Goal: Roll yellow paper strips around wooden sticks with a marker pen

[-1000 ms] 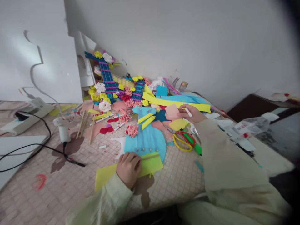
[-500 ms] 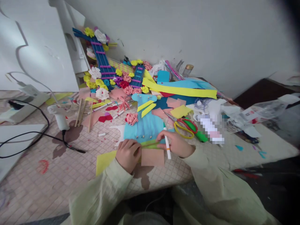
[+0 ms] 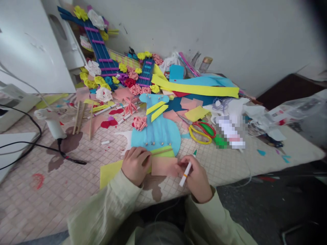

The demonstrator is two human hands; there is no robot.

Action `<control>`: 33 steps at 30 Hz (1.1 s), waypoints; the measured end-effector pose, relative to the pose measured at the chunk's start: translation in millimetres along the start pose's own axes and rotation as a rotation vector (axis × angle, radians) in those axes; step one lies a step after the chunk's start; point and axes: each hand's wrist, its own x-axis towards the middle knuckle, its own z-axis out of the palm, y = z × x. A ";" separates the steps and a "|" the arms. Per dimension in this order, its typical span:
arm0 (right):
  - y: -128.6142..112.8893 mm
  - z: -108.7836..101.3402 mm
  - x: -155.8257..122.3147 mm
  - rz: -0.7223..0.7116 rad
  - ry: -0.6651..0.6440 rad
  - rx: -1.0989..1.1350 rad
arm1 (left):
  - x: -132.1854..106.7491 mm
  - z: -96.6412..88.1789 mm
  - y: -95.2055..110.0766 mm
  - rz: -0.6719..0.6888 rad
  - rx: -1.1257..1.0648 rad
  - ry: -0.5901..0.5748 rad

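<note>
My left hand [image 3: 136, 165] is closed, its fingertips at the near end of a thin wooden stick [image 3: 163, 151] that lies along a yellow-green paper strip [image 3: 169, 149]. Beside it is a pink paper rectangle [image 3: 165, 166], and a yellow sheet [image 3: 109, 173] sits partly beneath my left forearm. In my right hand [image 3: 198, 178] is a white marker [image 3: 187, 173] with a green tip pointing up and away; the fingertips reach the right edge of the pink paper. Just beyond both hands lies a blue paper guitar [image 3: 155, 132] with string lines and a pink paper flower [image 3: 139, 123].
Scissors [image 3: 200, 132] with yellow and red handles rest to the right. A glue gun [image 3: 52, 126] and its black cable are on the left, near wooden sticks [image 3: 79, 117]. Paper flowers, dark blue guitars [image 3: 102, 54] and a long yellow strip [image 3: 196, 89] crowd the back.
My right hand has moved down and nearer to me with the marker, off the blue guitar's edge, uncovering the paper strip. My left hand stays at the stick. The view has shifted slightly.
</note>
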 end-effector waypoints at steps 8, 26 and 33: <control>-1.4 0.6 8.2 0.018 0.025 0.098 | 0.0 -0.9 0.6 -0.004 0.005 -0.011; -8.1 -2.4 30.3 0.054 0.024 0.089 | -0.6 0.3 -1.0 -0.011 -0.022 -0.007; -10.5 0.3 31.2 0.062 0.032 0.070 | -0.6 -0.1 0.1 -0.020 -0.020 -0.002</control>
